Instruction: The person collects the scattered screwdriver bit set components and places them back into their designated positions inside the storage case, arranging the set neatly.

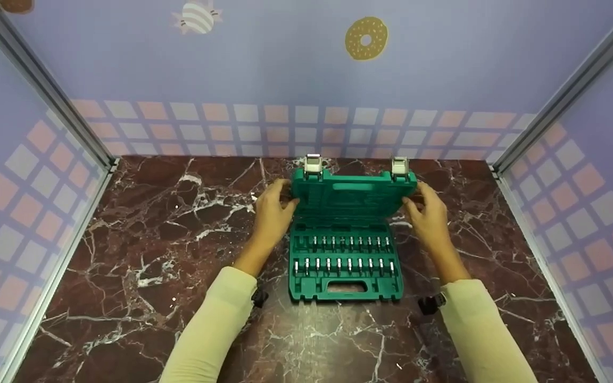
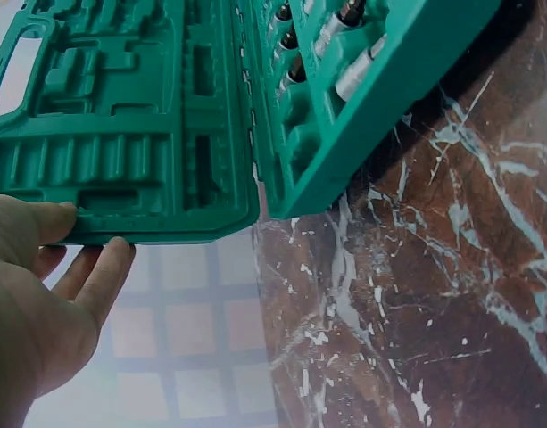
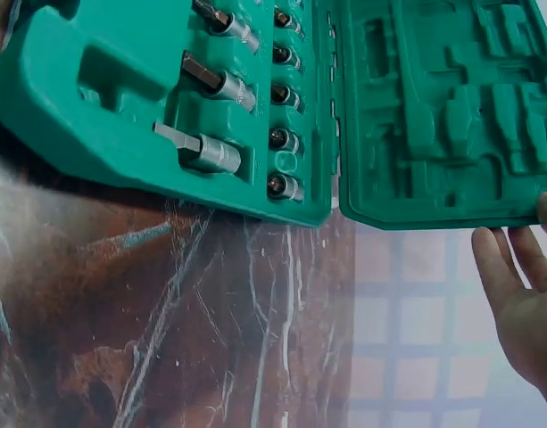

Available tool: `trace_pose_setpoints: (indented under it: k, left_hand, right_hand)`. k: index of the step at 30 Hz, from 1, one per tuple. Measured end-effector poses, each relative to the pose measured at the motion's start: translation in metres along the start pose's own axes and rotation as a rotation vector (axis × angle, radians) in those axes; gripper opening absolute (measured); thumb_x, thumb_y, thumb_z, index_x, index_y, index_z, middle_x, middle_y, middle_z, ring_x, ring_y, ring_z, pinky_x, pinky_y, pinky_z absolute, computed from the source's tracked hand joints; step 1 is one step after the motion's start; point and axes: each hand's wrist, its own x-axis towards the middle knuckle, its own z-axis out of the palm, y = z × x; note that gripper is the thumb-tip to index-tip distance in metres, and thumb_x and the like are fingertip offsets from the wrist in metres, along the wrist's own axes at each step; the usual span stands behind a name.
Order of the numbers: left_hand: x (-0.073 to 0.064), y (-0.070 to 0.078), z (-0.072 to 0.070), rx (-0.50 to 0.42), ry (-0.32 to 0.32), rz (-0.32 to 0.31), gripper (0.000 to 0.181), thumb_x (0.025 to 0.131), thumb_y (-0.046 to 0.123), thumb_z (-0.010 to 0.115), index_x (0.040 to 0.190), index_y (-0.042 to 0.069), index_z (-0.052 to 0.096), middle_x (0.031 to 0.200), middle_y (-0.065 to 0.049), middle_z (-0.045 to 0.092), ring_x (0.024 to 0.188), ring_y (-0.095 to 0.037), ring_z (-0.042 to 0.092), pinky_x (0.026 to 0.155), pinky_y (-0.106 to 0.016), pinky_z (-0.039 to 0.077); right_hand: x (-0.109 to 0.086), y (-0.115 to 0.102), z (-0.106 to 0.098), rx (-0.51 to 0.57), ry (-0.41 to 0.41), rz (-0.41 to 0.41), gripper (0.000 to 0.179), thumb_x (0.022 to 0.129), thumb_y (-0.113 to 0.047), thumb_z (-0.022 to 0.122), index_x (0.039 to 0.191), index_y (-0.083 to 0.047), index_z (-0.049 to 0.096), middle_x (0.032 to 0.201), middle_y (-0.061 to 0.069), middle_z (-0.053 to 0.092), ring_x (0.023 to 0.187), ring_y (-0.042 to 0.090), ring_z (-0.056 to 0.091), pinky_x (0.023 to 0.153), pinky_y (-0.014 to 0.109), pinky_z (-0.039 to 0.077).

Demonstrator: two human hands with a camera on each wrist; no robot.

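A green plastic bit socket case [image 1: 306, 291] lies open on the marble-patterned table, its lid [image 1: 354, 201] raised at the back. Two rows of silver bit sockets [image 1: 339, 264] sit in the base. My left hand [image 1: 273, 209] pinches the lid's left edge; in the left wrist view its thumb lies on the lid's inner face and the fingers reach behind. At the opposite edge, my right hand [image 1: 429, 215] holds the lid between thumb and fingers. The right wrist view shows that hand [image 3: 527, 312] at the lid's edge, partly cut off by the frame.
Two pale latches [image 1: 313, 165] stand up from the lid's top edge. The dark red marble-patterned table [image 1: 152, 255] spreads around the case. A lilac back wall [image 1: 274, 58] with checks rises behind it, and side walls stand left and right.
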Motion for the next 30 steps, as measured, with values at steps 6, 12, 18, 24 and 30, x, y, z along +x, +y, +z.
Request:
trace_pose_setpoints:
  k: [6, 12, 18, 24, 30]
  left_hand:
    - [-0.008, 0.005, -0.002, 0.030, 0.029, 0.092, 0.030, 0.085, -0.006, 0.078, 0.113, 0.001, 0.070, 0.105, -0.018, 0.073, 0.099, -0.032, 0.072, 0.086, -0.042, 0.061]
    - [-0.008, 0.005, -0.002, 0.037, 0.043, 0.124, 0.029, 0.082, -0.011, 0.077, 0.108, 0.000, 0.070, 0.101, -0.019, 0.072, 0.096, -0.034, 0.072, 0.086, -0.044, 0.062]
    - [-0.008, 0.002, -0.002, 0.072, 0.048, 0.162, 0.027, 0.083, -0.012, 0.074, 0.106, 0.000, 0.068, 0.099, -0.018, 0.070, 0.096, -0.035, 0.071, 0.086, -0.045, 0.061]
    - [-0.009, -0.005, -0.002, 0.105, 0.049, 0.190, 0.031, 0.081, -0.019, 0.070, 0.104, 0.000, 0.066, 0.097, -0.017, 0.067, 0.094, -0.035, 0.068, 0.085, -0.045, 0.060]
    - [-0.010, -0.012, 0.000, 0.141, 0.039, 0.189, 0.039, 0.076, -0.029, 0.057, 0.102, 0.000, 0.064, 0.094, -0.016, 0.063, 0.090, -0.034, 0.065, 0.080, -0.046, 0.058]
  right_hand:
    - [-0.004, -0.001, -0.005, -0.072, -0.018, -0.095, 0.030, 0.095, 0.007, 0.064, 0.124, 0.006, 0.059, 0.112, 0.024, 0.063, 0.106, 0.035, 0.067, 0.090, 0.052, 0.060]
    - [-0.009, 0.004, -0.001, -0.120, 0.065, -0.198, 0.023, 0.090, 0.009, 0.067, 0.111, 0.006, 0.060, 0.100, 0.021, 0.062, 0.089, 0.026, 0.064, 0.077, 0.037, 0.057]
    - [-0.012, 0.010, 0.007, -0.108, 0.124, -0.238, 0.023, 0.091, 0.008, 0.070, 0.112, 0.007, 0.060, 0.100, 0.021, 0.062, 0.090, 0.027, 0.065, 0.074, 0.037, 0.057]
    - [-0.015, 0.014, 0.018, -0.077, 0.138, -0.198, 0.024, 0.089, 0.013, 0.067, 0.111, 0.006, 0.061, 0.102, 0.021, 0.061, 0.094, 0.028, 0.065, 0.076, 0.032, 0.054]
    - [-0.017, 0.019, 0.027, -0.033, 0.113, -0.145, 0.028, 0.088, 0.018, 0.063, 0.112, 0.004, 0.062, 0.106, 0.021, 0.061, 0.102, 0.027, 0.065, 0.083, 0.033, 0.057]
